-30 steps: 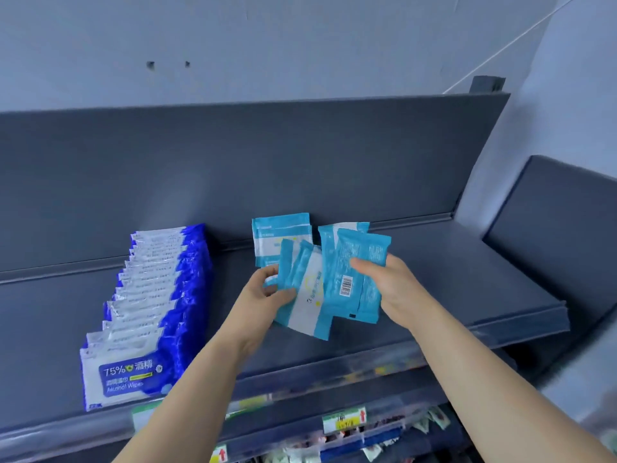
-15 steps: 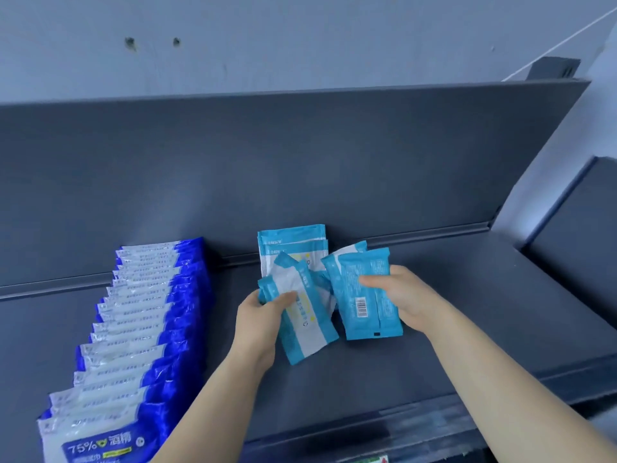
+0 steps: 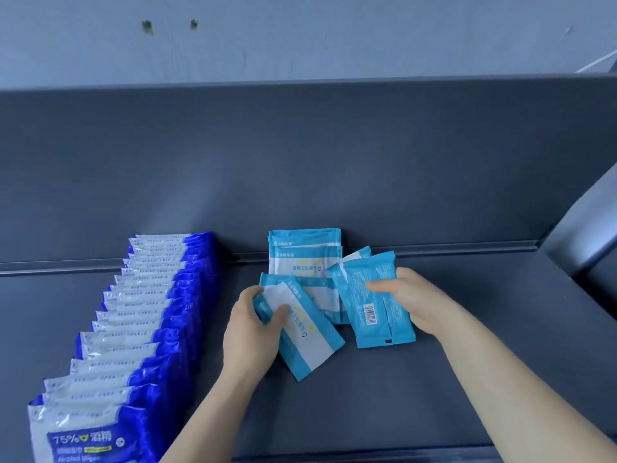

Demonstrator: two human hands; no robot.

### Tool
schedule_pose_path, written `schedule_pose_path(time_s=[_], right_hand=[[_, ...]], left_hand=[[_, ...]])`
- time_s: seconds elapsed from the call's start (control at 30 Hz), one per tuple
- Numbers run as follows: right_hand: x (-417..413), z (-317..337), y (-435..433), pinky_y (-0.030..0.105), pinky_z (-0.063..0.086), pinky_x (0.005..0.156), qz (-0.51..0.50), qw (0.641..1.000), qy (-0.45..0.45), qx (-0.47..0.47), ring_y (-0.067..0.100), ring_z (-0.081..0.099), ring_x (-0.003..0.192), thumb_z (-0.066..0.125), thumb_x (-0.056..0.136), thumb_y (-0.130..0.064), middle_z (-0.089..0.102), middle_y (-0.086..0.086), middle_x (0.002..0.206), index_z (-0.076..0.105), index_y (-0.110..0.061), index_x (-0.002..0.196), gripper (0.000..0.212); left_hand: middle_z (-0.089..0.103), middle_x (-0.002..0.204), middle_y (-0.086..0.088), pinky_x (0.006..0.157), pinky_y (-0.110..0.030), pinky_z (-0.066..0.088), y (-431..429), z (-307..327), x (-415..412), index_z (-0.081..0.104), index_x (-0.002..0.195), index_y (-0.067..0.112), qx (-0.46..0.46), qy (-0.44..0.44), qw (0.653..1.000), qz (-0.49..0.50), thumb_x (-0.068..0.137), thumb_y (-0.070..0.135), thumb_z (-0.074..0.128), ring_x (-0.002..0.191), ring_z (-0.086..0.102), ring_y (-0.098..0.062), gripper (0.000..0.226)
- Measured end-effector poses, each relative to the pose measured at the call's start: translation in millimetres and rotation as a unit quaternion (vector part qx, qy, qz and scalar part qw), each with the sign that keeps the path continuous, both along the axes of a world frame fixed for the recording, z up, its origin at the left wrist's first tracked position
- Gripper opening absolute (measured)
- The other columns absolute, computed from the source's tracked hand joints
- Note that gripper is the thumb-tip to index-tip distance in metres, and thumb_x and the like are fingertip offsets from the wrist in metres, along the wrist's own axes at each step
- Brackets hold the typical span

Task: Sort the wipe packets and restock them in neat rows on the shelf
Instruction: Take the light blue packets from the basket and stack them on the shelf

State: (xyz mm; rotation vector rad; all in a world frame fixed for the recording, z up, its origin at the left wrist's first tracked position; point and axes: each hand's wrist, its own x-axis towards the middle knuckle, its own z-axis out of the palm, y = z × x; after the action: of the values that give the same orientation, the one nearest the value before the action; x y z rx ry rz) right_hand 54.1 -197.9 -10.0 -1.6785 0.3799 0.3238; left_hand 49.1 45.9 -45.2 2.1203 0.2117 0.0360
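Teal wipe packets [image 3: 304, 253]: soft crinkly pouches with white fronts, a couple standing at the back of the shelf [image 3: 434, 389], about mid-shelf.
Left hand [image 3: 250, 332]: fingers curled round one tilted packet [image 3: 310, 345], front up.
Right hand [image 3: 409, 297]: fingers pinching a small stack [image 3: 374, 309], barcode side up.
Tip: I'd flip those front-out, square the edges, then line them up.
Blue alcohol wipes [image 3: 143, 329]: tidy row on the left, copy that.

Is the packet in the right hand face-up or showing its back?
Showing its back: the light-blue packet gripped by the right hand has its barcode and fine print toward the camera.
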Motion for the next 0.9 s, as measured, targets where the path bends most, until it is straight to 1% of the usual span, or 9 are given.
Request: schedule_pose_path(time_s=[0.17,0.27,0.37,0.47,0.57,0.67,0.73,0.8,0.9], right_hand=[[2.7,-9.4,-6.7,0.043,0.056,0.08,-0.044,0.99,-0.029,-0.127,0.023,0.07,0.085,0.062,0.089,-0.018,0.071,0.009,0.099,0.064,-0.01,0.1,0.014],[-0.5,-9.2,-4.7,0.038,0.054,0.073,-0.03,0.966,-0.013,-0.257,0.017,0.064,0.094,0.068,0.085,-0.027,0.063,0.002,0.112,0.051,-0.016,0.119,0.04],[-1.6,-5.1,-1.5,0.037,0.037,0.101,0.0,0.898,-0.081,-0.432,0.023,0.031,0.133,0.066,0.085,-0.036,0.036,0.001,0.144,0.029,-0.022,0.145,0.072],[1.5,7.3,15.9,0.021,0.033,0.096,0.084,0.914,-0.198,-0.343,0.005,0.038,0.125,0.065,0.088,-0.035,0.049,-0.011,0.134,0.051,-0.026,0.135,0.049],[10.1,10.9,34.7,0.012,0.039,0.072,0.159,0.925,-0.195,-0.285,-0.016,0.052,0.077,0.07,0.085,-0.023,0.062,-0.014,0.106,0.064,-0.021,0.122,0.037],[17.0,5.8,40.1,0.026,0.048,0.078,0.171,0.942,-0.144,-0.25,-0.002,0.056,0.073,0.073,0.081,-0.019,0.065,-0.007,0.09,0.07,-0.017,0.112,0.031],[15.3,1.9,41.2,0.024,0.049,0.072,0.183,0.951,-0.107,-0.224,0.006,0.057,0.071,0.069,0.085,-0.018,0.066,-0.003,0.085,0.07,-0.013,0.106,0.022],[12.4,-1.2,44.2,0.027,0.052,0.063,0.151,0.965,-0.097,-0.191,0.011,0.056,0.062,0.063,0.089,-0.013,0.062,0.003,0.077,0.067,-0.009,0.101,0.013],[7.4,-2.3,44.5,0.029,0.058,0.069,0.067,0.993,-0.08,-0.062,0.017,0.068,0.073,0.054,0.093,-0.005,0.067,0.011,0.096,0.06,-0.009,0.11,0.019]], left_hand=[[0.063,0.092,0.012,0.062,-0.02,0.046,2.8,3.0,3.0,0.055,0.102,0.02,-0.055,-0.008,0.998,-0.002,0.082,0.024,0.075,0.077,0.061,0.0,0.029],[0.07,0.092,0.002,0.062,-0.021,0.052,4.5,3.9,4.1,0.056,0.093,0.019,-0.147,-0.012,0.989,-0.018,0.082,0.015,0.075,0.077,0.068,-0.007,0.023],[0.072,0.096,-0.008,0.069,-0.035,0.056,7.2,5.3,6.2,0.051,0.094,0.015,-0.217,0.004,0.974,-0.069,0.086,0.011,0.07,0.084,0.072,-0.021,0.021],[0.072,0.097,-0.01,0.068,-0.029,0.055,5.2,11.9,6.8,0.047,0.1,0.008,-0.241,0.009,0.962,-0.13,0.089,0.007,0.065,0.086,0.072,-0.021,0.02],[0.072,0.095,-0.008,0.067,-0.028,0.054,5.0,17.5,7.6,0.047,0.101,0.008,-0.255,0.006,0.953,-0.165,0.09,0.007,0.063,0.085,0.071,-0.019,0.019],[0.07,0.089,-0.005,0.07,-0.03,0.054,13.6,18.7,8.4,0.048,0.098,0.013,-0.269,-0.012,0.953,-0.14,0.09,0.01,0.065,0.083,0.07,-0.017,0.018],[0.071,0.087,-0.003,0.065,-0.024,0.054,18.4,15.5,7.8,0.048,0.098,0.011,-0.293,-0.014,0.95,-0.108,0.09,0.01,0.065,0.08,0.07,-0.015,0.019],[0.07,0.089,-0.005,0.069,-0.031,0.055,21.0,9.5,7.3,0.049,0.095,0.012,-0.311,-0.018,0.948,-0.066,0.088,0.012,0.067,0.083,0.068,-0.018,0.02],[0.067,0.099,-0.013,0.084,-0.045,0.055,20.4,3.5,6.4,0.047,0.09,0.012,-0.389,0.001,0.921,-0.012,0.088,0.008,0.067,0.091,0.069,-0.026,0.021]])
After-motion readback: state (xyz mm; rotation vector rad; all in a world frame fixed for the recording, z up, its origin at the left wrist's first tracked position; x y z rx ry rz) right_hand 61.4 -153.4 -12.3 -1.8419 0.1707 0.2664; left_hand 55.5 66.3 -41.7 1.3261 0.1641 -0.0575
